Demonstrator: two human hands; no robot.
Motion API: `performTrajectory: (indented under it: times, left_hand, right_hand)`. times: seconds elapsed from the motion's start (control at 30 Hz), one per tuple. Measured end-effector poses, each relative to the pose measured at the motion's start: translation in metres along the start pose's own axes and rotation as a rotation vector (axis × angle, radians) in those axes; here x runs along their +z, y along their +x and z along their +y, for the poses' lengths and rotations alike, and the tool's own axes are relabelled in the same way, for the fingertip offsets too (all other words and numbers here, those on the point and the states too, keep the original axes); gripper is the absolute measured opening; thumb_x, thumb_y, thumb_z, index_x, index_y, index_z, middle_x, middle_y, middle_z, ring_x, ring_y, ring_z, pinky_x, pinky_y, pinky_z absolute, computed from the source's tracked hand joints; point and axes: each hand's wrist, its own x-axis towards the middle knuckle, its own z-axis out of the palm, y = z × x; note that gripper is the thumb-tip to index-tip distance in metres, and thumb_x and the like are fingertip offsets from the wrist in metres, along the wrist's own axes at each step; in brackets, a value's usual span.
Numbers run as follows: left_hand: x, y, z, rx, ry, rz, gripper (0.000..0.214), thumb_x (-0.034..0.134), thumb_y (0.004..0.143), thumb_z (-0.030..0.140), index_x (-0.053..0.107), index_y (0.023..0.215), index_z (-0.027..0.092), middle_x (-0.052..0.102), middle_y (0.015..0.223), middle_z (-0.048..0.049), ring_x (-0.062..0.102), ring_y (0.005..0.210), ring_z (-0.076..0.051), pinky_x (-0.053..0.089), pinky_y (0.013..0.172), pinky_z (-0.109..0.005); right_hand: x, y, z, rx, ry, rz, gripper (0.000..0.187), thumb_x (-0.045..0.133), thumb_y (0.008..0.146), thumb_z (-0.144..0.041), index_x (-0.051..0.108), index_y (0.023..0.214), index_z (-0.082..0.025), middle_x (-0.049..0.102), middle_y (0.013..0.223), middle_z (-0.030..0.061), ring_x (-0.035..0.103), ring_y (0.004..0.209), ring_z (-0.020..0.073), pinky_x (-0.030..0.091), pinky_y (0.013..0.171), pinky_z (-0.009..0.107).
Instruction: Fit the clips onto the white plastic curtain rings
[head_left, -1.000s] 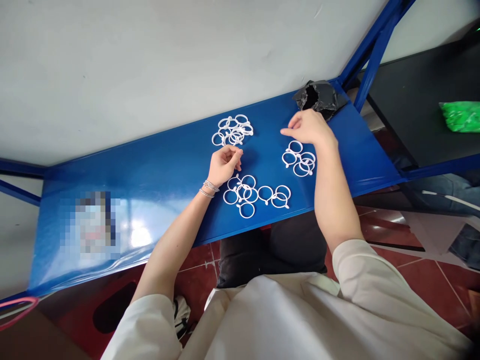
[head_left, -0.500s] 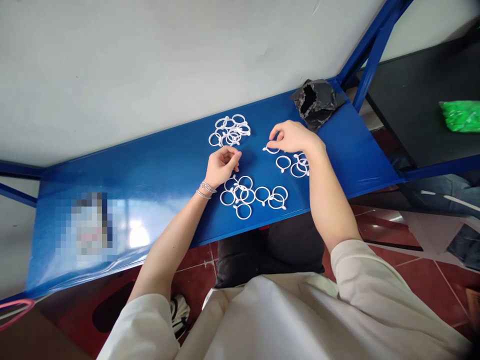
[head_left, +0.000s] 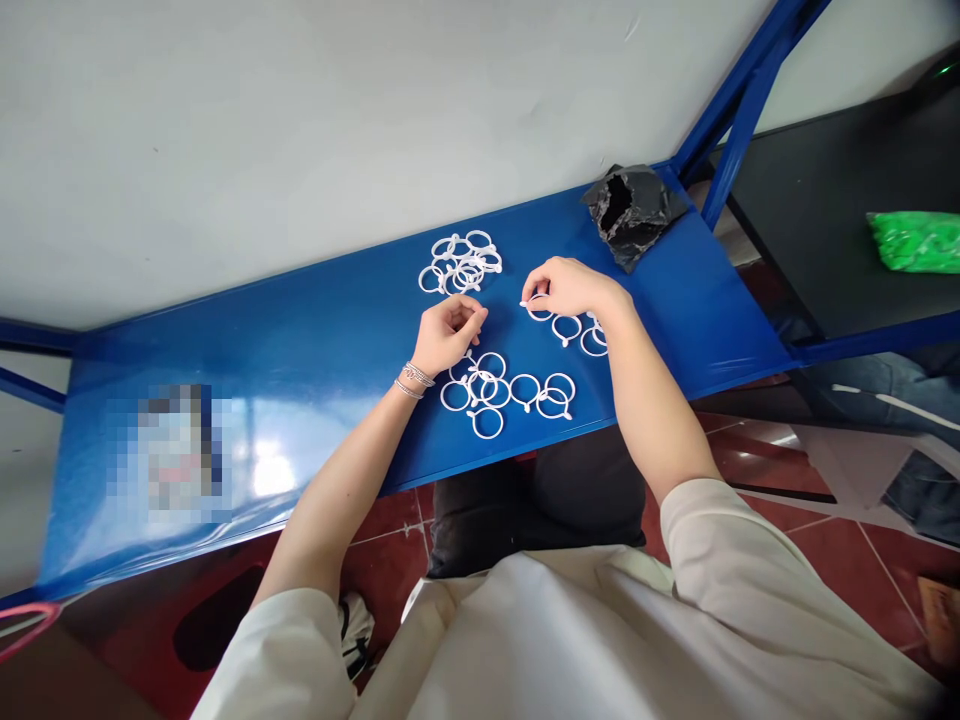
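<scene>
Your right hand (head_left: 574, 288) pinches a white ring (head_left: 541, 319) over the blue counter (head_left: 337, 310), just beside more loose rings (head_left: 566, 342). Your left hand (head_left: 442, 335) is closed, thumb against fingertips, between a far cluster of rings (head_left: 466, 268) and a near cluster (head_left: 477, 399); whether it grips anything cannot be told. A torn black bag (head_left: 641, 218) lies near the far right corner.

There are three ring clusters (head_left: 481, 384) and two plastic bags (head_left: 643, 212).
</scene>
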Motion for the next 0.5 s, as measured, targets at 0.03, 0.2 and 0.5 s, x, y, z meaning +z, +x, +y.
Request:
performTrajectory:
  times: [0.03, 0.2, 0.5]
  left_hand:
    - [0.000, 0.000, 0.000, 0.000, 0.002, -0.001, 0.043, 0.086, 0.092, 0.058, 0.070, 0.089, 0.019, 0.070, 0.065, -0.0001, 0.067, 0.050, -0.010, 0.051, 0.050, -0.020]
    - [0.001, -0.001, 0.000, 0.001, 0.006, 0.014, 0.046, 0.087, 0.090, 0.063, 0.072, 0.089, 0.019, 0.071, 0.066, -0.0004, 0.068, 0.051, -0.010, 0.050, 0.050, -0.019]
    - [0.001, 0.002, -0.004, -0.016, -0.072, 0.032, 0.059, 0.082, 0.090, 0.076, 0.076, 0.095, 0.018, 0.075, 0.075, -0.0030, 0.071, 0.053, -0.011, 0.052, 0.049, -0.020]
  right_hand:
    - [0.001, 0.001, -0.001, 0.016, 0.006, -0.007, 0.005, 0.091, 0.084, -0.021, 0.090, 0.089, -0.023, 0.080, 0.087, 0.0051, 0.069, 0.077, 0.0205, 0.048, 0.070, 0.034]
    - [0.013, 0.005, -0.011, -0.019, 0.103, 0.032, 0.009, 0.087, 0.090, -0.023, 0.083, 0.083, -0.019, 0.080, 0.082, 0.0075, 0.072, 0.075, 0.0220, 0.051, 0.071, 0.036]
    - [0.043, 0.009, -0.033, -0.316, 0.288, 0.141, 0.004, 0.074, 0.095, -0.019, 0.076, 0.093, -0.017, 0.076, 0.086, 0.0053, 0.063, 0.073, 0.0163, 0.050, 0.074, 0.033]
